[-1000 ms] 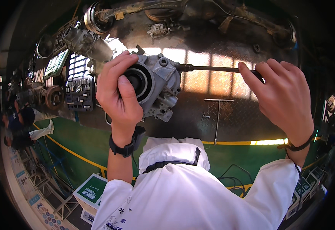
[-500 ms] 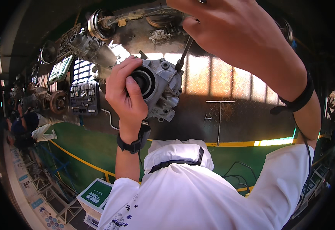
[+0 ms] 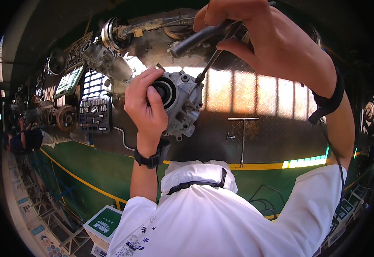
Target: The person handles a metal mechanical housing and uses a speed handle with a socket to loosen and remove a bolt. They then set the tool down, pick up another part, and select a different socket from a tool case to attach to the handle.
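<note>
My left hand [image 3: 146,105] grips a grey cast-metal housing [image 3: 182,105] with a round black opening, held up in front of me above the metal bench. My right hand [image 3: 266,40] is raised close to the camera and holds a screwdriver [image 3: 204,38] by its black handle. The thin shaft slants down-left and its tip touches the top right of the housing. A black band sits on each wrist.
A T-handle wrench [image 3: 242,137] lies on the checker-plate bench surface [image 3: 272,103]. A socket set tray [image 3: 93,113], a long shaft assembly [image 3: 152,25] and other machine parts lie at the back left. Another person [image 3: 24,139] crouches far left on the green floor [image 3: 84,167].
My right hand has lifted from the right side of the housing up towards the camera, swinging the screwdriver from horizontal to a steep downward slant. My left hand keeps the housing.
</note>
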The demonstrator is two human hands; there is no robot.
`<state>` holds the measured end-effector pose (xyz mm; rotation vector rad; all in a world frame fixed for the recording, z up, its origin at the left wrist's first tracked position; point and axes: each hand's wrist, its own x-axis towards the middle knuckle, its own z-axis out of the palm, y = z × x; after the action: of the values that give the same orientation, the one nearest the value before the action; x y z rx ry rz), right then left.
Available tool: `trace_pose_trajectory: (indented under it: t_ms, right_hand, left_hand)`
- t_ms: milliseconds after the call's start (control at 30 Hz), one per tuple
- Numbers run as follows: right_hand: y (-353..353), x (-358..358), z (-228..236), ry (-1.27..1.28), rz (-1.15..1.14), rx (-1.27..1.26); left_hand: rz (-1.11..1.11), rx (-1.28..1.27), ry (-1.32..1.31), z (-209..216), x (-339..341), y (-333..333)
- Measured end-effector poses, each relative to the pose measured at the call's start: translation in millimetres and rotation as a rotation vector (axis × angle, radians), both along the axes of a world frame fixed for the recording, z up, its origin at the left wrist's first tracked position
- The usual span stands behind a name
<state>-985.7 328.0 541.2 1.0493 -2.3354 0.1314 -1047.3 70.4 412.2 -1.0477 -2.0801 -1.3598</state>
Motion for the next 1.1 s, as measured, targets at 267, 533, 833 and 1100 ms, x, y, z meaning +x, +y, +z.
trace_pose_trajectory:
  t_ms: [267, 533, 833, 1100]
  right_hand:
    - [5, 5, 4, -0.167, -0.355, 0.089]
    - [129, 111, -113, -0.232, -0.989, -1.168]
    - [-10, 285, -555, -0.506, -1.608, -2.237]
    - [-89, 313, -705, -0.657, -0.795, -3.100]
  left_hand:
    - [0.050, -0.064, 0.017, 5, 2, -6]
    - [0.003, -0.093, 0.008, 14, 7, -25]
    - [0.126, -0.176, -0.442, -95, 33, -135]
    - [0.043, -0.819, -0.701, -236, 59, -328]
